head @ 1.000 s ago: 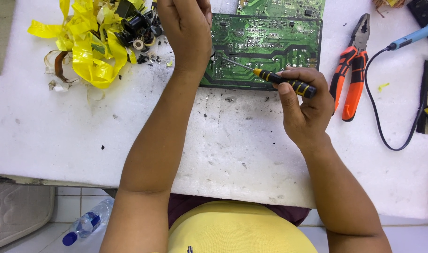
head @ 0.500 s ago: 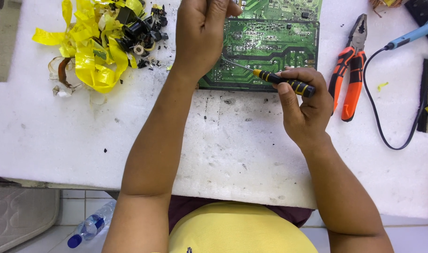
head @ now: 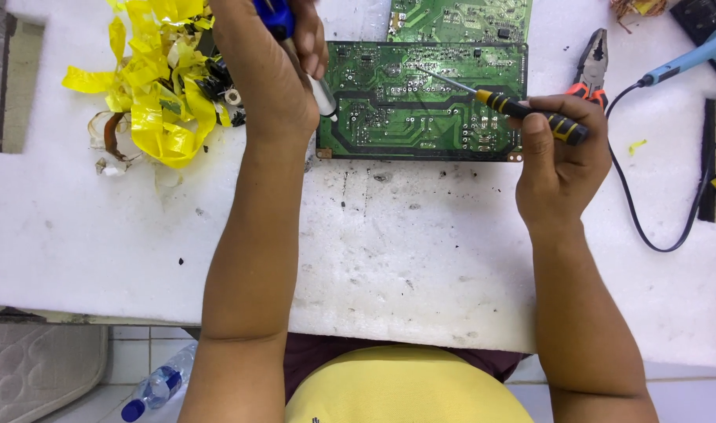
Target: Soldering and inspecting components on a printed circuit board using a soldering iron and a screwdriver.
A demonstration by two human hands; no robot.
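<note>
A green board [head: 420,102] lies solder side up on white foam [head: 389,251], the right hand [head: 561,157] gripping a screwdriver [head: 522,110] tipped onto it, the left hand [head: 268,70] clasping a blue-and-white tool [head: 319,90] at its edge; components apparently remain.

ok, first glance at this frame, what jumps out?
The green circuit board at top centre of the white foam-covered table, with the right hand resting a black-and-yellow screwdriver tip on it. The left hand grips a blue-and-white tool at the board's left edge. A heap of crumpled yellow tape lies at top left, orange-handled pliers at right.
</note>
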